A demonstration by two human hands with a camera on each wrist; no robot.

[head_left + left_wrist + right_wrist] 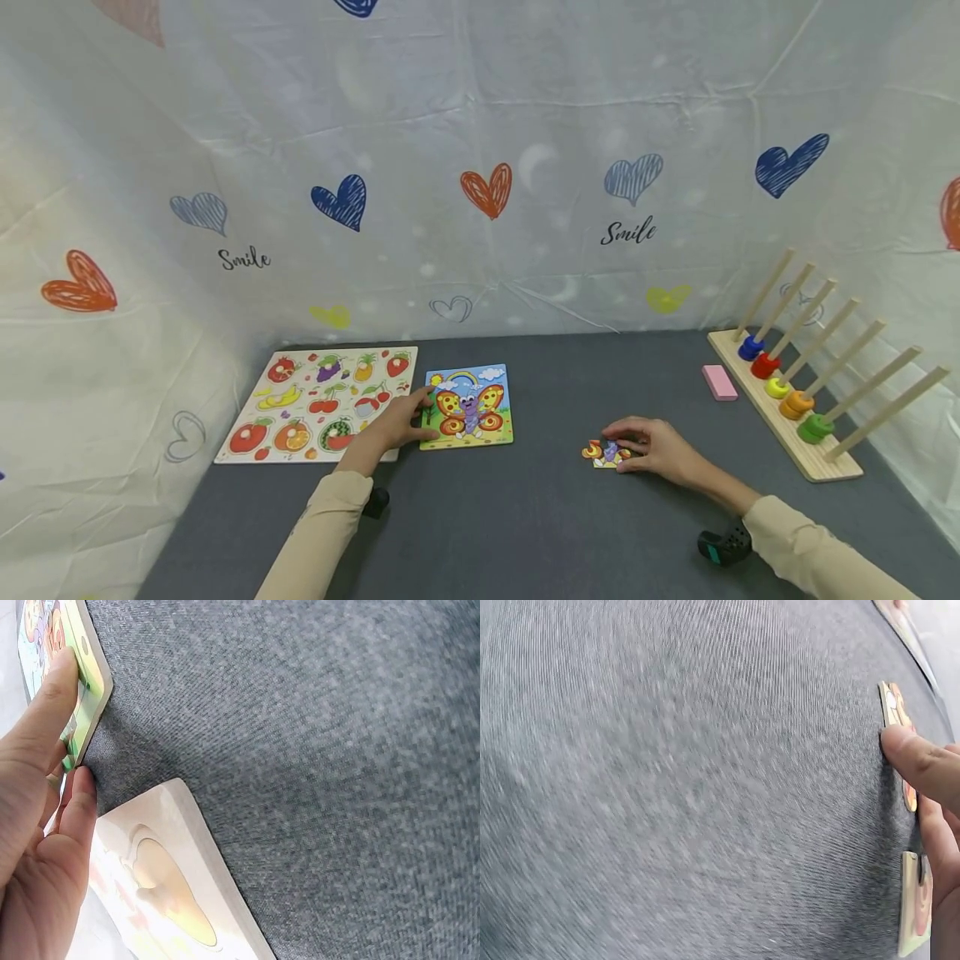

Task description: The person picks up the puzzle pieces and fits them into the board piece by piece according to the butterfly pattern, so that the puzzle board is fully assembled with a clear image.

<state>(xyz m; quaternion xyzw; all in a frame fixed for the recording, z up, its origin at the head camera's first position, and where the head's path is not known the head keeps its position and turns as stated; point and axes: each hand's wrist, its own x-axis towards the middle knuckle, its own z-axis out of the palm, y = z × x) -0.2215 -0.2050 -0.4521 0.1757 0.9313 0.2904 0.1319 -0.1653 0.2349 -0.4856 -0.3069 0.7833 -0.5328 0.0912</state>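
In the head view my left hand [397, 422] holds the left edge of a square butterfly jigsaw puzzle [468, 408]. The left wrist view shows the thumb [64, 682] on top of the puzzle and other fingers at its side edge. To the right, my right hand [656, 450] pinches a small butterfly puzzle piece [606, 454] low over the table, thumb at its near edge. In the right wrist view the thumb [907, 746] touches this piece, and a second flat piece [913, 907] lies below, partly hidden by the hand.
A fruit peg puzzle board [300, 425] lies left of the butterfly puzzle, partly under the left forearm. Far right stands a wooden peg rack [813, 446] with coloured rings and tall rods. A pink block [720, 382] lies beside it. A printed curtain [555, 267] backs the grey table [525, 517].
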